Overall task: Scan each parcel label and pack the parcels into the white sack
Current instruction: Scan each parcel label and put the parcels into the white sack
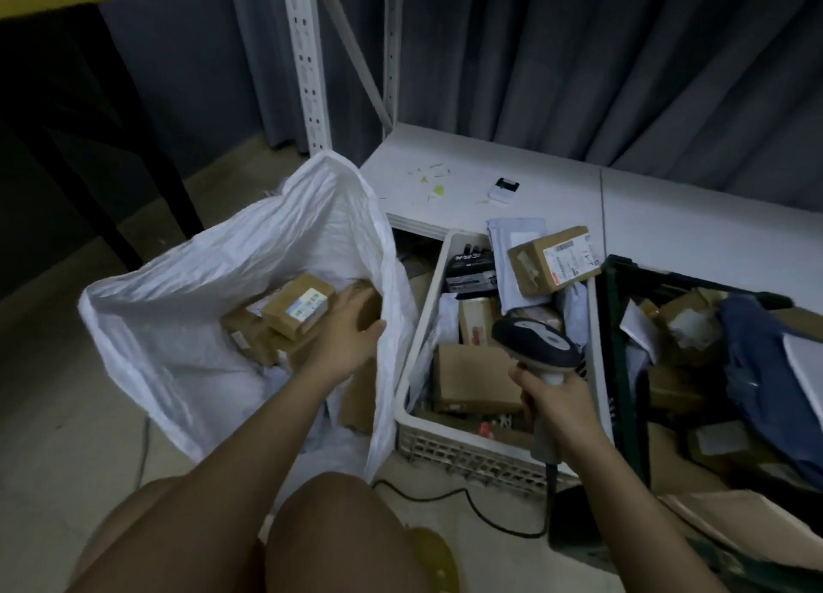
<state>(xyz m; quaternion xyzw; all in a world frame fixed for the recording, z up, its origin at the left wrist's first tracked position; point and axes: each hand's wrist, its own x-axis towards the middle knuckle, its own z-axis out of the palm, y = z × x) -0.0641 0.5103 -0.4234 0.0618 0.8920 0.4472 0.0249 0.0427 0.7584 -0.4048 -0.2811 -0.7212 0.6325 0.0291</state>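
While right hand (550, 399) grips scanner (539, 338), left hand (352, 325) seemingly clasps a parcel (367, 301) inside the sack (187, 325).

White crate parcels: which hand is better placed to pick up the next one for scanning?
Probably left. The right hand grips the scanner over the white crate; the left hand, inside the white sack, touches a brown parcel there.

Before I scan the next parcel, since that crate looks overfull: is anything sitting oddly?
Yes. One labelled brown box sits tilted atop the heap at the far end of the white crate, overhanging its rim, so it might slide off. Paper scraps litter the low white shelf.
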